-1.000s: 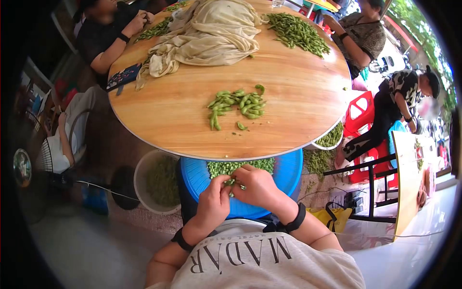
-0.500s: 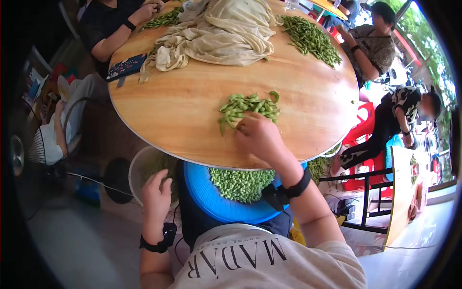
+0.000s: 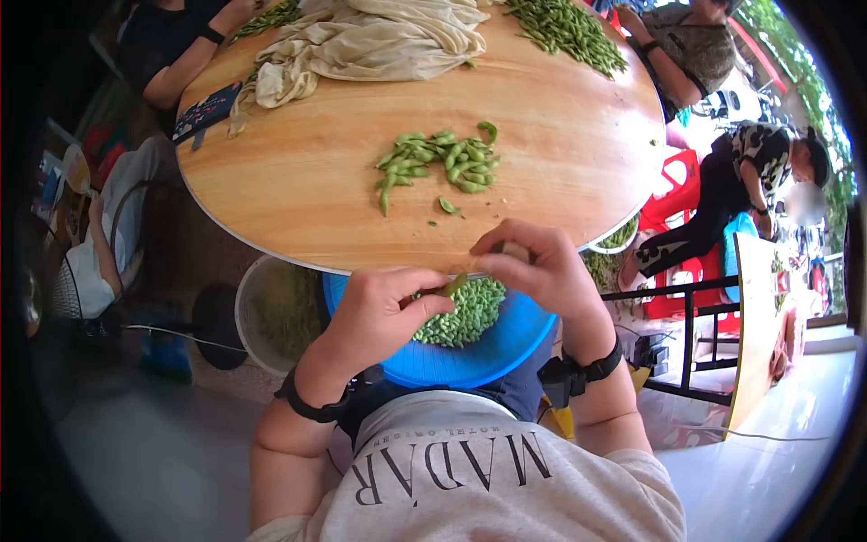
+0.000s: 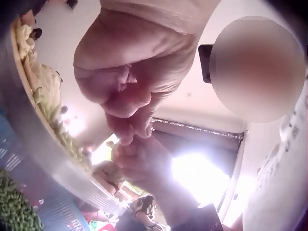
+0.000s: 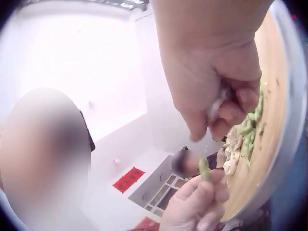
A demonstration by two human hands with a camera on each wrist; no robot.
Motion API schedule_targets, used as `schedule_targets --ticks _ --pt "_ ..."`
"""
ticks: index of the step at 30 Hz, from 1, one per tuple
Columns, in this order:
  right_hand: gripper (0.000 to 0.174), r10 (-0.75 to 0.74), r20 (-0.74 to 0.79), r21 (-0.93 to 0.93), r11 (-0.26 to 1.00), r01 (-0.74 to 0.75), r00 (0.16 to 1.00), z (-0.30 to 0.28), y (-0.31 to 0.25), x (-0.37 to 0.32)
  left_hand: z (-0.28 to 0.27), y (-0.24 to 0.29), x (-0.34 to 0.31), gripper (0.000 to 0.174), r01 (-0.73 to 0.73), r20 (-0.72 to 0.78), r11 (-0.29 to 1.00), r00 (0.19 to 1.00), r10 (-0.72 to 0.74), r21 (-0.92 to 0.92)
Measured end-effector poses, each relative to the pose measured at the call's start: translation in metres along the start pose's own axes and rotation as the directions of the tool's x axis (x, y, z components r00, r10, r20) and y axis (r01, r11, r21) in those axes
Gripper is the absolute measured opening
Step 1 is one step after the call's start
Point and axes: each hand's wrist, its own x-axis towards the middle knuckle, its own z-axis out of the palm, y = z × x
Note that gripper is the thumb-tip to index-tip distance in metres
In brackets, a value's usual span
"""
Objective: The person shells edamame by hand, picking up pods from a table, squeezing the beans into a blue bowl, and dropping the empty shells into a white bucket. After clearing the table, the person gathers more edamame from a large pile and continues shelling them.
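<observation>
My left hand (image 3: 375, 307) pinches a green soybean pod (image 3: 456, 285) between thumb and fingers, over the blue basin. In the right wrist view this pod (image 5: 204, 168) stands up from the left fingertips. Just above and to its right, my right hand (image 3: 540, 264) has curled fingers around a small grey-brown thing (image 5: 219, 105), mostly hidden; I cannot tell what it is. Below the hands, shelled green beans (image 3: 465, 316) fill the middle of the blue basin (image 3: 506, 348) on my lap. A small pile of soybean pods (image 3: 470, 164) lies on the table ahead.
The round wooden table (image 3: 298, 190) has its near edge just beyond the basin. A beige cloth (image 3: 379, 45), a larger pod heap (image 3: 569, 36) and a dark blue booklet (image 3: 208, 110) lie on it. A pale bucket (image 3: 271, 316) stands left. Other people sit or stand around.
The right hand reached to the pod pile and came back beside the left hand. The left hand moved out left, then returned over the basin, and now holds a pod.
</observation>
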Motion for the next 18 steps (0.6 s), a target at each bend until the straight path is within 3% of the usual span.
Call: schedule_targets --ticks 1,3,4,5,9,16,18 --pt "0.019 0.165 -0.054 0.171 0.973 -0.153 0.985 -0.002 0.006 -0.006 0.005 0.002 -0.001 0.018 0.041 -0.015 0.999 0.999 -0.041 -0.005" --pt "0.026 0.254 0.043 0.391 0.886 -0.250 0.966 0.004 0.025 -0.018 0.015 0.006 -0.004 0.017 0.126 -0.043 0.992 0.991 -0.127 -0.016" --pt "0.029 0.287 0.098 0.490 0.820 -0.297 0.953 0.009 0.031 -0.023 0.020 0.007 -0.004 0.016 0.076 -0.067 0.997 0.995 -0.076 0.007" --pt "0.032 0.204 0.134 0.518 0.820 -0.244 0.970 0.014 0.032 -0.027 0.026 0.006 -0.004 0.016 0.025 -0.090 0.999 0.996 -0.022 0.030" --pt "0.033 0.210 0.080 0.510 0.831 -0.221 0.974 0.018 0.028 -0.036 0.039 0.007 -0.004 0.017 -0.102 -0.078 0.952 0.989 0.130 0.287" --pt "0.028 0.234 -0.070 0.367 0.910 -0.194 0.970 0.015 0.026 -0.051 0.054 0.024 -0.006 0.012 -0.199 -0.064 0.891 0.967 0.245 0.408" --pt "0.024 0.182 -0.069 0.402 0.905 -0.140 0.981 0.017 0.035 -0.056 0.060 0.025 -0.008 0.012 -0.210 -0.080 0.899 0.963 0.259 0.383"
